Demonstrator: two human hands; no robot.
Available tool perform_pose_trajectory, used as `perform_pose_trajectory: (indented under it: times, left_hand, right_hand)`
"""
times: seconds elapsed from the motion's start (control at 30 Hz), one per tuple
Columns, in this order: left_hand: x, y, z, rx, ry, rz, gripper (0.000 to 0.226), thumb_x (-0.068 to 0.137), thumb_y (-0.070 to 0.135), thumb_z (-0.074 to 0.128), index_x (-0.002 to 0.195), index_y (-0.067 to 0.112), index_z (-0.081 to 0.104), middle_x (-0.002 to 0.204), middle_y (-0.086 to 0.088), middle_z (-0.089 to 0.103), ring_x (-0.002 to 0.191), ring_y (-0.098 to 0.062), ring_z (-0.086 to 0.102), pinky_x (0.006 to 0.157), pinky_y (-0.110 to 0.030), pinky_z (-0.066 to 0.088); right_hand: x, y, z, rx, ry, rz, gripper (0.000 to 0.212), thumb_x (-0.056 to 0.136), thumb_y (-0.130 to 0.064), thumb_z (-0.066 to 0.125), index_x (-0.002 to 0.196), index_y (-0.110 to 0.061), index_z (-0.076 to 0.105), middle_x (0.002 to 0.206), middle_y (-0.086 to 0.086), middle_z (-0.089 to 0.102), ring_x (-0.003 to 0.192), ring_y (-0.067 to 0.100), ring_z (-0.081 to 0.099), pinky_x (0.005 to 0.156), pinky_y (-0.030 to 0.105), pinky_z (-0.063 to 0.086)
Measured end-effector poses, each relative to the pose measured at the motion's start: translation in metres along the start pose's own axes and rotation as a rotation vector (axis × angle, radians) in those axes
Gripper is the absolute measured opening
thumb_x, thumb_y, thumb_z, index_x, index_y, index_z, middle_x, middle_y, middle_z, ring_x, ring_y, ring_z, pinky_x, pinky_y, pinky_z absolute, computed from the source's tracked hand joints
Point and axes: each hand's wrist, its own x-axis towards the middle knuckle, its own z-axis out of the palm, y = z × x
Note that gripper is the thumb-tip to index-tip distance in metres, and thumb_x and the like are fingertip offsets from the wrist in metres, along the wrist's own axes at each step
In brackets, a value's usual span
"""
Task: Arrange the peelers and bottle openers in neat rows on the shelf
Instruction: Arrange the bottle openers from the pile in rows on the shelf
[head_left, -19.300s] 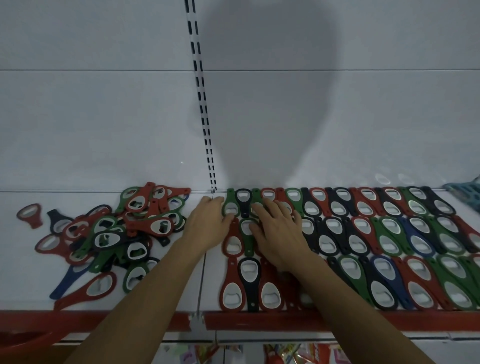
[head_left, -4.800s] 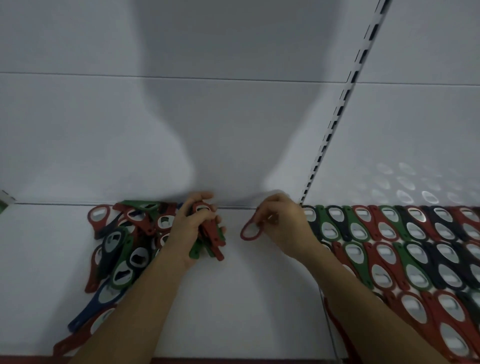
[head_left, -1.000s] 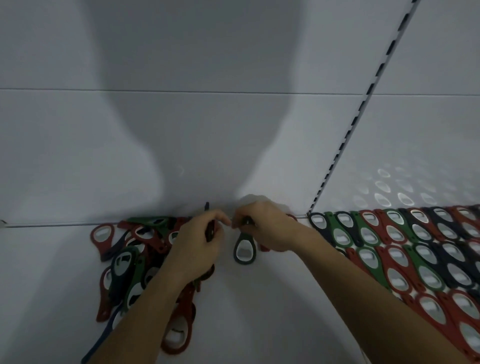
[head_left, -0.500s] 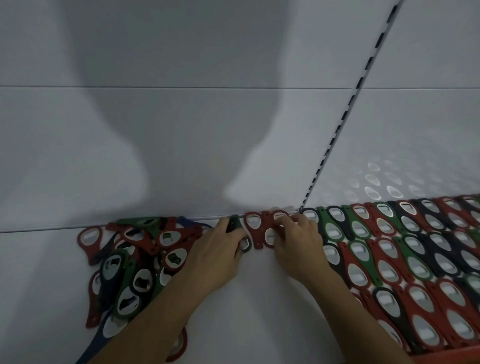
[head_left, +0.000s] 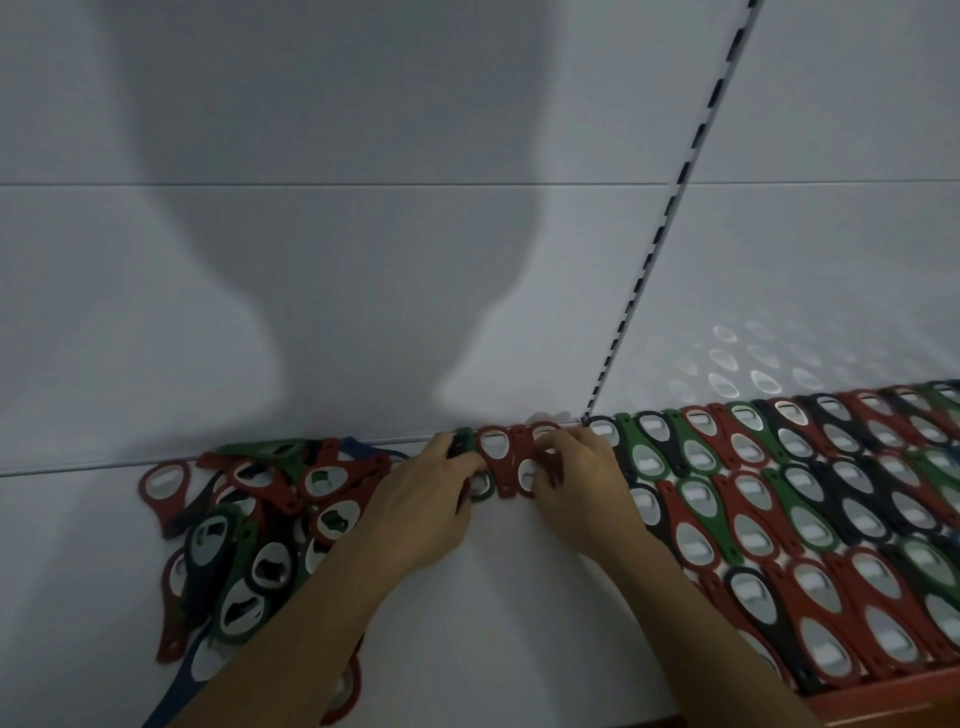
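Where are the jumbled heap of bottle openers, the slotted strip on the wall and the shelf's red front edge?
jumbled heap (head_left: 270, 564): head view, an opener near its middle.
slotted strip (head_left: 665, 218): head view, midway up its length.
red front edge (head_left: 883, 701): head view, lower right stretch.

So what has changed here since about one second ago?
The right hand laid the green opener down at the back, beside the red openers, and let it go; the left hand now touches it. Both hands moved toward the back wall. The loose pile and the finished rows stayed.
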Motion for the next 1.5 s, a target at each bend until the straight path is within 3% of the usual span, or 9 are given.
perform_pose_trajectory:
  times: [0.2,0.4,0.53,0.63,0.73,0.9,1.17,1.33,1.5]
  left_hand:
    - [0.002,0.005,-0.011,-0.112,0.051,-0.040,0.029,0.099,0.026,0.062,0.129,0.027,0.061,0.120,0.004,0.050,0.098,-0.014,0.060,0.077,-0.029,0.052]
    - [-0.011,0.003,-0.040,-1.099,0.286,-0.270,0.027,0.100,0.018,0.065,0.120,0.036,0.068,0.114,0.004,0.073,0.102,-0.014,0.074,0.093,-0.041,0.058]
    - [-0.018,0.001,-0.042,-1.112,0.352,-0.307,0.032,0.097,0.028,0.069,0.123,0.046,0.067,0.110,0.030,0.070,0.104,0.008,0.065,0.078,-0.010,0.053]
    - [-0.023,-0.003,-0.042,-1.133,0.369,-0.381,0.042,0.092,0.040,0.071,0.133,0.045,0.063,0.126,0.027,0.063,0.115,0.007,0.059,0.085,-0.009,0.050]
    - [-0.032,-0.007,-0.043,-1.165,0.312,-0.410,0.063,0.077,0.051,0.077,0.137,0.045,0.060,0.132,0.023,0.060,0.121,0.002,0.056,0.094,-0.016,0.048]
    - [-0.042,-0.024,-0.042,-1.507,0.158,-0.331,0.075,0.072,0.007,0.087,0.135,0.039,0.063,0.122,-0.002,0.074,0.111,-0.022,0.072,0.085,-0.031,0.060]
    - [-0.043,-0.048,-0.037,-1.354,0.383,-0.557,0.039,0.092,-0.001,0.058,0.104,0.034,0.071,0.072,-0.013,0.065,0.060,-0.023,0.059,0.056,-0.036,0.052]
    - [-0.041,-0.051,-0.040,-0.682,0.329,-0.223,0.020,0.095,0.015,0.064,0.096,0.033,0.057,0.066,0.006,0.055,0.056,-0.006,0.051,0.052,-0.020,0.046]
    - [-0.031,-0.044,-0.039,-0.266,0.207,-0.053,0.029,0.101,0.012,0.055,0.120,0.034,0.057,0.083,0.012,0.060,0.073,-0.005,0.058,0.069,-0.033,0.055]
  right_hand:
    - [0.001,-0.003,-0.009,-0.040,-0.026,-0.002,0.042,0.092,-0.020,0.062,0.133,-0.013,0.060,0.133,0.010,0.054,0.121,0.027,0.052,0.103,0.038,0.047]
    - [-0.006,-0.041,-0.021,0.303,-0.013,-0.139,0.014,0.093,-0.037,0.068,0.106,-0.032,0.068,0.095,-0.014,0.066,0.081,0.006,0.065,0.070,0.022,0.052]
    - [-0.003,-0.071,-0.006,0.642,-0.211,-0.111,0.033,0.087,-0.027,0.079,0.118,-0.029,0.068,0.082,-0.011,0.068,0.071,0.009,0.069,0.065,0.030,0.058]
    - [0.007,-0.073,-0.001,0.646,-0.296,-0.156,0.042,0.087,-0.023,0.079,0.124,-0.037,0.065,0.088,-0.006,0.063,0.075,0.017,0.064,0.070,0.041,0.059]
    - [0.013,-0.075,0.000,0.718,-0.478,-0.164,0.040,0.085,-0.020,0.079,0.117,-0.039,0.065,0.104,-0.018,0.065,0.078,0.000,0.058,0.070,0.026,0.053]
    - [0.019,-0.075,0.001,0.945,-0.428,-0.018,0.032,0.086,-0.007,0.077,0.110,-0.015,0.057,0.095,0.012,0.071,0.078,0.021,0.067,0.064,0.026,0.053]
    - [0.031,-0.072,0.014,0.567,-0.046,0.053,0.011,0.092,-0.021,0.073,0.096,-0.023,0.063,0.071,-0.003,0.073,0.054,0.009,0.068,0.046,0.017,0.048]
    - [0.039,-0.080,0.037,0.233,-0.035,0.006,0.012,0.094,-0.026,0.070,0.099,-0.023,0.061,0.081,0.001,0.069,0.069,0.011,0.064,0.052,0.015,0.042]
    - [0.035,-0.083,0.040,0.040,0.104,-0.177,0.018,0.097,-0.031,0.064,0.098,-0.014,0.060,0.093,0.002,0.060,0.078,0.019,0.058,0.068,0.033,0.050]
